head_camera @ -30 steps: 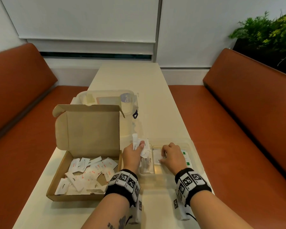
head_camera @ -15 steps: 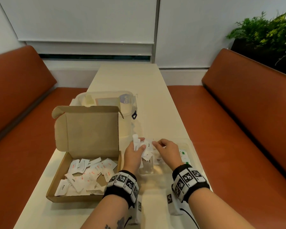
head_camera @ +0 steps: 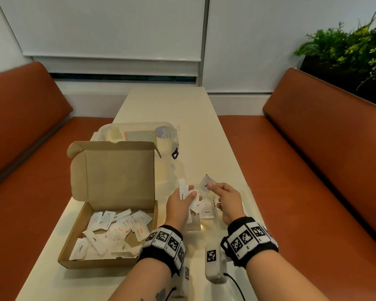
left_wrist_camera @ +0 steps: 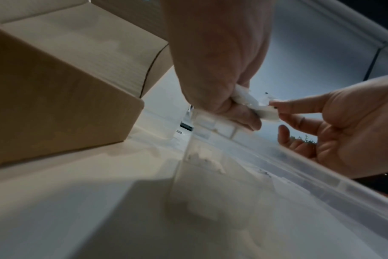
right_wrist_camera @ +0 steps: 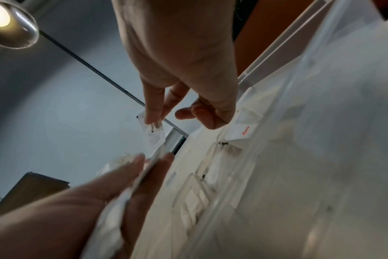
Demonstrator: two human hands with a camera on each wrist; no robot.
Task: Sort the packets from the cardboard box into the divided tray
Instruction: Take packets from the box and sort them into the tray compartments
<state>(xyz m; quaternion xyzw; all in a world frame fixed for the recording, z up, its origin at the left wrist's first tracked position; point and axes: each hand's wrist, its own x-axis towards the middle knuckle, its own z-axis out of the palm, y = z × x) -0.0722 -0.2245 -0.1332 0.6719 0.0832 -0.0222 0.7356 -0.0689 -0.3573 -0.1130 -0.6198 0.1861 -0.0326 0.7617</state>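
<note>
My left hand [head_camera: 181, 205] grips a bunch of packets [head_camera: 186, 193]; my right hand [head_camera: 227, 199] pinches one packet [head_camera: 207, 184] above the divided tray [head_camera: 251, 198].

Both forearms reach forward side by side, each wrist wrapped in a black band with square markers. The left hand [head_camera: 179, 206] is curled, thumb up, gripping what seems several items. The right hand [head_camera: 227, 199] pinches between thumb and forefinger, its other fingers loosely bent.
</note>
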